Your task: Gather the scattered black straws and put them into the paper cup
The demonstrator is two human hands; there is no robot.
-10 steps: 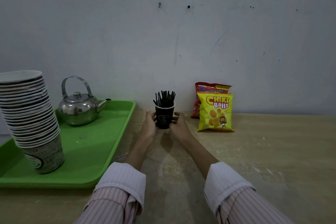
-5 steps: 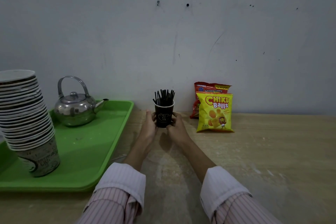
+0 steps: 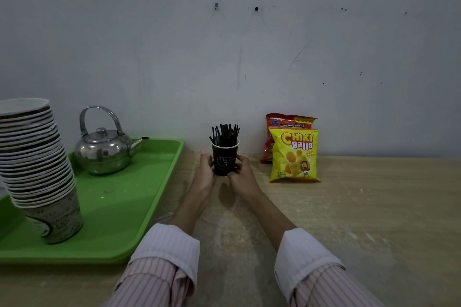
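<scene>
A black paper cup (image 3: 224, 161) with a white rim stands upright on the wooden table near the wall. Several black straws (image 3: 225, 131) stick up out of it in a bunch. My left hand (image 3: 205, 174) holds the cup's left side, fingers curled round it. My right hand (image 3: 243, 176) grips its right side the same way. No loose straws show on the table.
A green tray (image 3: 119, 204) at the left carries a steel kettle (image 3: 104, 149) and a tall leaning stack of paper cups (image 3: 37, 169). A yellow snack bag (image 3: 294, 154) stands right of the cup, with a red bag (image 3: 289, 121) behind it against the wall.
Both hands stay on the cup, closing in slightly around it. The camera has shifted a little; the cup has not visibly moved.
</scene>
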